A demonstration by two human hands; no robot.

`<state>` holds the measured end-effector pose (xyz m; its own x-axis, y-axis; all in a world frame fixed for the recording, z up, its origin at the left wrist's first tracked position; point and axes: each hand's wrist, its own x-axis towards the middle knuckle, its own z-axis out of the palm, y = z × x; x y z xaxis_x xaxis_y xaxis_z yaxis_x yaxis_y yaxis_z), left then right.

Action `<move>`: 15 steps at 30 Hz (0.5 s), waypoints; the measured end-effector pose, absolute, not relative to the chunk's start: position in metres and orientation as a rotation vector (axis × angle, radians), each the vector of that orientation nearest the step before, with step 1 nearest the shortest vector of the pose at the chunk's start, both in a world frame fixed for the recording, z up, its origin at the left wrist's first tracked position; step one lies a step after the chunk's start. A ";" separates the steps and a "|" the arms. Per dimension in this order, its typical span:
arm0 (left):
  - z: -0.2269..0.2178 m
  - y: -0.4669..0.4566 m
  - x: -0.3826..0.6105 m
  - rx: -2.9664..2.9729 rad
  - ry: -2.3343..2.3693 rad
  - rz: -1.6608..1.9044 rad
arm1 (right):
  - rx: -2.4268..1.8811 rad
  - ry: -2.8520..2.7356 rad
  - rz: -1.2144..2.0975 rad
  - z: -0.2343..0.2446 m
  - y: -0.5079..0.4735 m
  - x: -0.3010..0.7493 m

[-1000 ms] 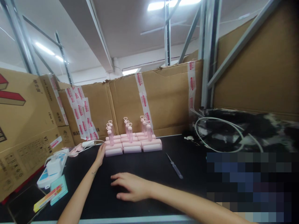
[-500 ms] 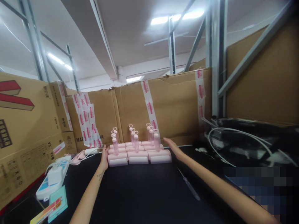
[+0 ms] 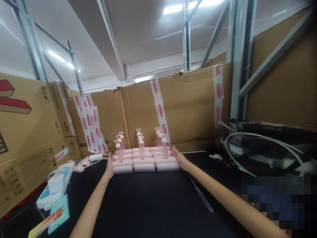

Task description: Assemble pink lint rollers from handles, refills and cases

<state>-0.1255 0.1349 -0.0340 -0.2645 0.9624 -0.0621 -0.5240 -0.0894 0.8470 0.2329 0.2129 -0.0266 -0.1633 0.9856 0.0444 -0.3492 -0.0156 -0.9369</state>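
Observation:
Rows of pink, rounded cases [image 3: 144, 164] with white lower fronts sit side by side as one block on the black tabletop. Small clear-pink tubes [image 3: 141, 150] with heart-shaped loops on top stand upright on them. Against the block's left end lies my left hand [image 3: 109, 166], its fingers stretched away from me. My right hand [image 3: 180, 158] rests flat along the right end, fingers straight. Neither hand is wrapped round anything, and the fingertips are partly hidden. A thin screwdriver-like tool [image 3: 204, 199] with a clear handle lies beside my right forearm.
A cardboard wall [image 3: 193, 109] stands right behind the block. To the left are a white power strip [image 3: 55, 186], pink items with white cables, and a teal card packet [image 3: 59, 213]. On the right, a white cable [image 3: 229, 158] loops over black plastic.
My right hand has moved left and now meets the block's right end, where there was a gap. The camera view has shifted slightly; the rows look a little straighter.

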 end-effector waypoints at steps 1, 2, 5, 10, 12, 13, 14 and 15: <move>-0.034 0.135 -0.125 0.642 0.953 1.631 | -0.810 -1.053 1.507 -0.025 0.211 0.234; -0.033 0.134 -0.124 0.639 0.948 1.631 | -0.774 -1.038 1.544 -0.024 0.210 0.235; -0.031 0.130 -0.125 0.639 0.915 1.624 | -0.665 -0.959 1.630 -0.022 0.206 0.245; -0.031 0.126 -0.130 0.602 0.868 1.681 | -0.589 -0.733 1.652 -0.034 0.208 0.271; -0.034 0.126 -0.132 0.579 0.863 1.727 | -0.591 -0.659 1.630 -0.041 0.211 0.276; -0.035 0.126 -0.133 0.571 0.863 1.744 | -0.595 -0.637 1.624 -0.044 0.212 0.277; -0.035 0.126 -0.132 0.564 0.865 1.756 | -0.600 -0.623 1.624 -0.046 0.213 0.277; -0.036 0.125 -0.132 0.558 0.868 1.759 | -0.607 -0.617 1.626 -0.047 0.214 0.277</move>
<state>-0.1316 0.1253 -0.0356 -0.3428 0.9387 -0.0372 -0.6004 -0.1884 0.7772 0.2770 0.2141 -0.0468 -0.1303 0.9904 -0.0463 -0.7108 -0.1259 -0.6921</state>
